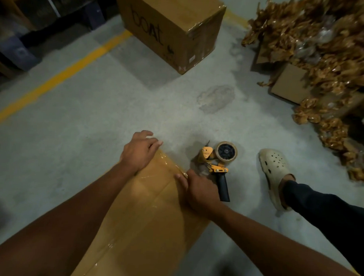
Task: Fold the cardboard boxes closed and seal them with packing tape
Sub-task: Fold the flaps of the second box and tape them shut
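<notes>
A brown cardboard box [145, 215] lies in front of me on the concrete floor, flaps folded closed, with clear tape shining along its seam and far edge. My left hand [140, 151] rests over the box's far corner, fingers curled down over the edge. My right hand [198, 190] presses on the box's right edge, fingers bent over the side. A yellow tape dispenser [217, 161] with a black handle and a roll of tape lies on the floor just right of my right hand, untouched.
A large closed box marked "boAt" [172, 28] stands farther ahead. A heap of crumpled brown packing paper [328, 60] and small boxes fills the right side. A yellow floor line [61, 73] runs at the left. My foot in a cream clog [276, 172] is at the right.
</notes>
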A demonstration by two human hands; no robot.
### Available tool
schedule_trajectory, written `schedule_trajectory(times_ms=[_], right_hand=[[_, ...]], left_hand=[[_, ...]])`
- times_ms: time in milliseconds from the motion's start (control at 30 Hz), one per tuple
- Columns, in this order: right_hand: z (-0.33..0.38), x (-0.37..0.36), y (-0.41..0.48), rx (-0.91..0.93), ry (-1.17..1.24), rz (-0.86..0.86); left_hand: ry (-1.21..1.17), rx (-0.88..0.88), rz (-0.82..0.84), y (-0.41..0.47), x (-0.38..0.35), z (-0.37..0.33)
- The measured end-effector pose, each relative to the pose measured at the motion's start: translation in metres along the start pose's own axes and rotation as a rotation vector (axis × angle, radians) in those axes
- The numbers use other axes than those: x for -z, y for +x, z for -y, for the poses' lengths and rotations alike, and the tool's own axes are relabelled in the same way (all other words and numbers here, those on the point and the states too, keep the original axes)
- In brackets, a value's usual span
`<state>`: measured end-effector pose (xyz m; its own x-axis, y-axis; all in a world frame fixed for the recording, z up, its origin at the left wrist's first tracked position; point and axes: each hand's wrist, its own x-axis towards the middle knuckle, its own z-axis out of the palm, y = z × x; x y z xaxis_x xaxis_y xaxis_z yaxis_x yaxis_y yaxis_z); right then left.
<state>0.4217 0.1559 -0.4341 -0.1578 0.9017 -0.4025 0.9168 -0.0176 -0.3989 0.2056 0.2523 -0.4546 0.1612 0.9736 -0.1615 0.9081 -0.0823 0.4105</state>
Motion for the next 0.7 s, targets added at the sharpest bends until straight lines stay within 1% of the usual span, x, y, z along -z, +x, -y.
schedule_trajectory(times_ms=[67, 133, 167, 233, 300, 367, 433, 500, 567, 600, 633, 667, 700], right_hand=[[0.002, -0.005, -0.008, -0.077, -0.045, -0.026], [0.002, -0.007, 0.000, -0.069, -0.044, -0.014], [-0.001, -0.007, 0.003, -0.047, -0.029, 0.009], [-0.009, -0.005, 0.009, 0.047, 0.054, 0.080], [-0.019, 0.002, 0.010, 0.144, 0.181, 0.200], [-0.034, 0.004, 0.002, 0.202, 0.224, 0.231], [-0.040, 0.000, -0.016, 0.124, 0.130, 0.143], [-0.033, -0.008, -0.032, -0.054, 0.029, 0.026], [-0.018, -0.011, -0.035, -0.243, 0.039, -0.030], [-0.011, -0.010, -0.033, -0.299, 0.051, -0.028], [-0.005, -0.007, -0.031, -0.318, 0.054, -0.013], [0.000, -0.005, -0.026, -0.287, 0.057, -0.004], [0.007, -0.004, -0.020, -0.216, 0.067, -0.003]], left_hand=[[0.073, -0.207, -0.064, -0.008, -0.003, 0.003], [0.168, -0.427, -0.089, -0.014, -0.008, 0.005], [0.194, -0.486, -0.070, -0.014, -0.010, 0.004], [0.218, -0.508, -0.035, -0.013, -0.008, 0.000], [0.244, -0.459, -0.042, -0.012, -0.007, -0.003], [0.274, -0.327, -0.048, -0.013, -0.005, -0.011], [0.327, -0.144, -0.020, -0.016, -0.009, -0.021], [0.363, 0.050, -0.014, -0.017, -0.013, -0.038], [0.386, 0.229, -0.003, -0.014, -0.016, -0.056], [0.387, 0.285, -0.005, -0.013, -0.018, -0.061], [0.384, 0.308, -0.018, -0.013, -0.021, -0.062], [0.382, 0.297, -0.039, -0.015, -0.024, -0.061], [0.384, 0.251, -0.060, -0.017, -0.026, -0.056]])
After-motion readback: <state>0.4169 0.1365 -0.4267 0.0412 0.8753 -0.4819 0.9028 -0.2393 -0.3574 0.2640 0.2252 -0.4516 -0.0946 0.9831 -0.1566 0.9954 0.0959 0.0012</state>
